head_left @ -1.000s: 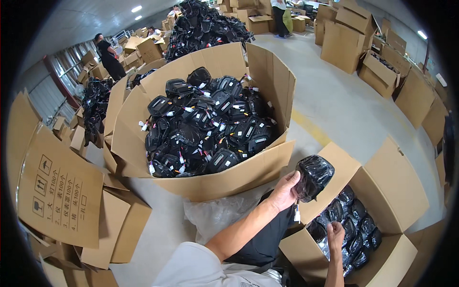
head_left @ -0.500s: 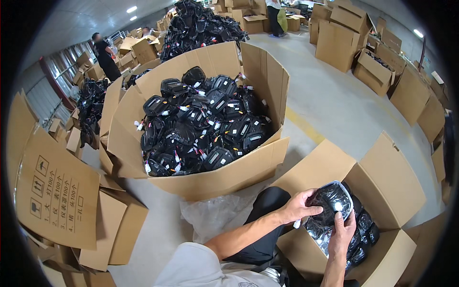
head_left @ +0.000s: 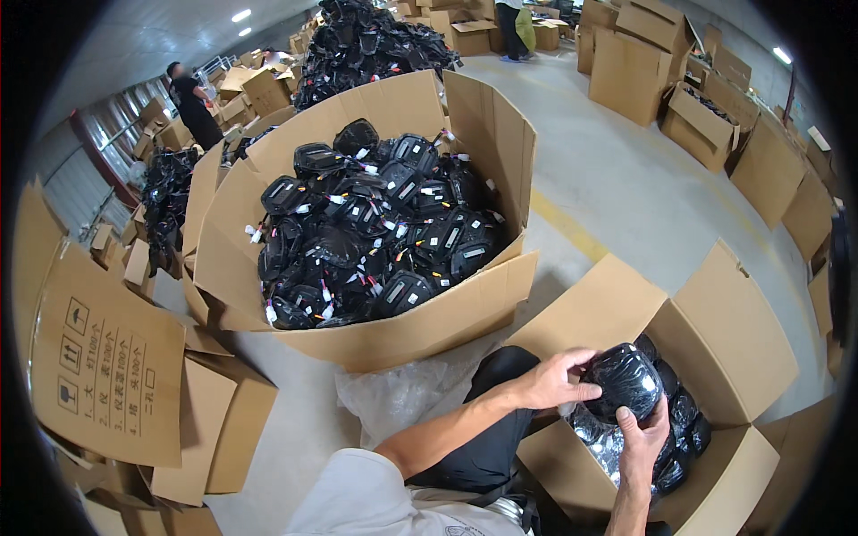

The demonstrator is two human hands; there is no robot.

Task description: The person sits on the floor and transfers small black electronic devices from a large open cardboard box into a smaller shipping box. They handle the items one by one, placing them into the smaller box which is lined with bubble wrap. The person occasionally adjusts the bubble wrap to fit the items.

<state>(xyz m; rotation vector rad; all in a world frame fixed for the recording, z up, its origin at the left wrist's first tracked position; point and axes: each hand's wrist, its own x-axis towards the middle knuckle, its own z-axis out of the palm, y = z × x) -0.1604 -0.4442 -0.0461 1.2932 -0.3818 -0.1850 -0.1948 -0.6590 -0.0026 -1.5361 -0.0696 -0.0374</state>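
Observation:
Over an open cardboard box [head_left: 728, 344] at the lower right, both my hands hold a rounded black instrument unit [head_left: 628, 380] wrapped in shiny clear film. My left hand [head_left: 561, 381] grips its left side, thumb across the front. On the lower right side, my right hand [head_left: 642, 439] is closed around it with the thumb on its lower edge. Beneath it, several more film-wrapped black units [head_left: 686, 413] lie inside the box. A larger open carton [head_left: 420, 326] ahead is heaped with similar black units [head_left: 407, 293], which have white connectors and coloured wires.
Clear plastic sheeting [head_left: 398, 402] lies on the floor beside my leg. Flattened and open cardboard [head_left: 116, 357] stands at the left. Beyond the large carton rises a tall pile of black units [head_left: 371, 54]. A person in dark clothes [head_left: 195, 109] stands at the far left; boxes [head_left: 630, 71] line the right.
The unit has turned in my hands, so its glossy rounded front now faces up more squarely. My hands have shifted only slightly.

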